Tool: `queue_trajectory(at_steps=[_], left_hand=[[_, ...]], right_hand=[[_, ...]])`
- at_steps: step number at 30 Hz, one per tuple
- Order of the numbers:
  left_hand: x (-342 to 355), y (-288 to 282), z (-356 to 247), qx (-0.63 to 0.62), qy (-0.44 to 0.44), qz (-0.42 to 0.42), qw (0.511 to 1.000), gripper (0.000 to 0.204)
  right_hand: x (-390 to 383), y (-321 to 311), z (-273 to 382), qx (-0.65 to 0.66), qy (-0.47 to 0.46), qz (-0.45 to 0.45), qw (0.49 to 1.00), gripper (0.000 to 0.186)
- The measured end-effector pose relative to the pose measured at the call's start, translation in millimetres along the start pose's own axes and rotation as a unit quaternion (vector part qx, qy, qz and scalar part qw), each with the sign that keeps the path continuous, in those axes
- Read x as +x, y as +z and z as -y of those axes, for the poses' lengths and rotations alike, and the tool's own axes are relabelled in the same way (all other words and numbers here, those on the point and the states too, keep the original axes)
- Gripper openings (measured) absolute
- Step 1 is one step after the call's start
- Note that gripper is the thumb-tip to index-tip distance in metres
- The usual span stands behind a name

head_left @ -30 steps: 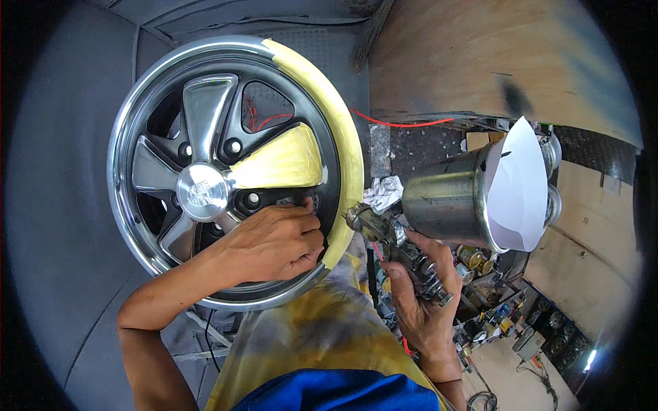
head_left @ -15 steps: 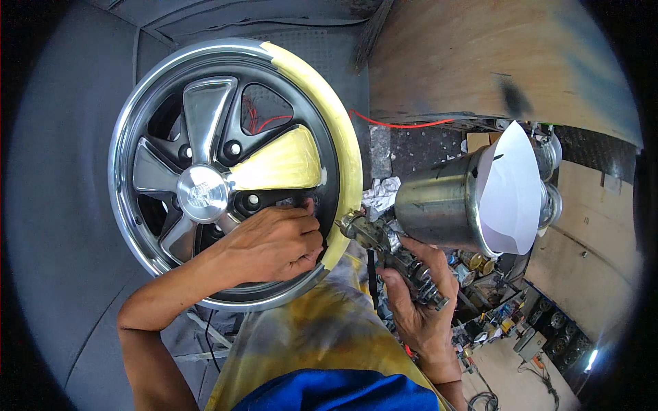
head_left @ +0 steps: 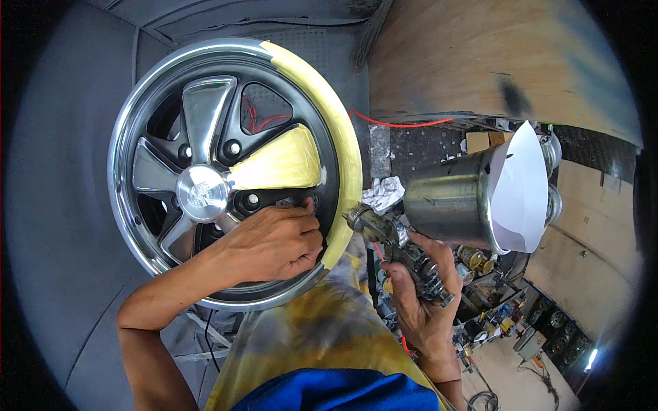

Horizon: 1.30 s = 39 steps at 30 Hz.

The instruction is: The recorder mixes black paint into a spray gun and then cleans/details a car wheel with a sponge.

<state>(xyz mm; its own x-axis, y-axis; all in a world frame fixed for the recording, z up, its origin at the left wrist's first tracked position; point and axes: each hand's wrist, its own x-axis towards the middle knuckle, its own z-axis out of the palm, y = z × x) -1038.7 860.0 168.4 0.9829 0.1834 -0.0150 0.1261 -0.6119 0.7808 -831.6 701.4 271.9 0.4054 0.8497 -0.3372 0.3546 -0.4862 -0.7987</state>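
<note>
A silver and black five-spoke car wheel (head_left: 209,116) faces me at the left. Yellow masking tape (head_left: 350,157) covers the right side of its rim, and more wraps the spoke on the right. My left hand (head_left: 277,240) is curled over the wheel's lower right part, gripping it; its fingertips are partly hidden. Right of the wheel, my right hand (head_left: 428,301) holds a metal spray gun (head_left: 397,246), its nozzle turned toward the taped rim but apart from it. A dull metal cup (head_left: 445,202) is fixed to the gun, with a white paper cone (head_left: 522,192) in its mouth.
A grey wall (head_left: 75,192) stands at the left, a wooden panel (head_left: 480,61) at the upper right. A red hose (head_left: 404,126) runs behind the wheel. Crumpled paper (head_left: 385,194), glass jars (head_left: 550,205) and cluttered cans (head_left: 473,257) lie beyond the gun.
My right hand has shifted the spray gun and its cup slightly to the right, farther from the wheel rim. The left hand and the wheel look nearly unchanged.
</note>
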Motion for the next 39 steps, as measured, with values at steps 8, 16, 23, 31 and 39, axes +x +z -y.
queue_trajectory(at_steps=[8,16,23,31,39], left_hand=[[-2.4,-0.2,3.1,0.001,0.003,-0.001,1.0,0.022],[2.4,-3.9,-2.1,-0.003,0.001,0.0,1.0,0.022],[0.8,-2.3,-0.2,-0.003,-0.005,0.007,1.0,0.021],[0.3,-2.5,1.3,-0.007,-0.005,0.018,1.0,0.022],[0.7,-3.6,-2.8,-0.008,-0.008,0.005,1.0,0.018]], right_hand=[[0.1,4.8,-1.5,0.014,-0.003,-0.024,1.0,0.043],[1.0,-2.8,2.6,-0.006,-0.011,-0.001,1.0,0.042],[1.2,-2.3,3.1,-0.008,-0.006,0.017,1.0,0.044],[2.3,0.4,2.5,-0.013,-0.018,0.019,1.0,0.044],[2.3,-0.9,2.9,-0.002,-0.002,0.012,1.0,0.043]])
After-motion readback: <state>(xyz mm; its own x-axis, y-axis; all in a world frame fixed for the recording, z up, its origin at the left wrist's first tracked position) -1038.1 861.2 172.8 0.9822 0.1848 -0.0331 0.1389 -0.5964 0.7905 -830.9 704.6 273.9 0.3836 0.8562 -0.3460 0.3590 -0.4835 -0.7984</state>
